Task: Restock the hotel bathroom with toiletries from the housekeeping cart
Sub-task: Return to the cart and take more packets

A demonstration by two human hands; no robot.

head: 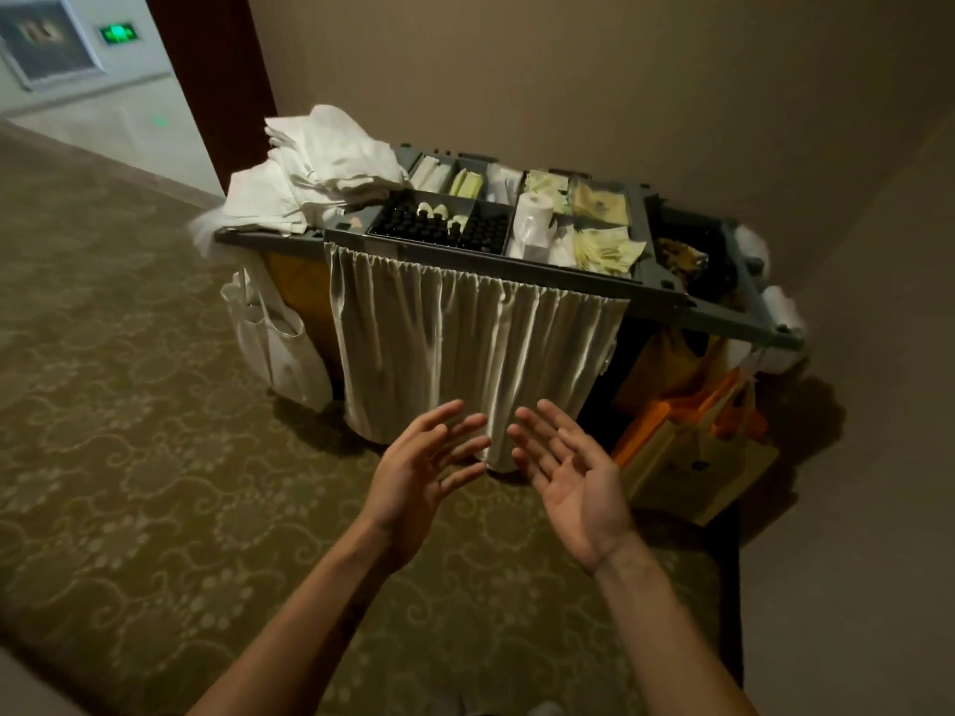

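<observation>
Head view is showing the cart [739, 323] standing against a wall, well ahead of both hands. At its left end, towels [315, 162] are piling loosely, some hanging past the rim; a careless reach there could be dragging them onto the carpet [129, 405]. Next, dark bottles [429, 227] are sitting packed in a tray, then a roll [532, 217] is standing upright, then packets [604, 250] are lying loose in the right-hand compartments. So the toiletries are all sitting on the cart top, none in hand. Bottles packed that tightly could be tipping their neighbours when one is pulled, and thin packets could be slipping from a full handful. The left hand [418, 472] is hovering in front of the curtain [465, 343], fingers spread and relaxed, holding nothing. The right hand [573, 478] is hovering just beside it, palm turning up and inward, fingers straight, likewise empty.
</observation>
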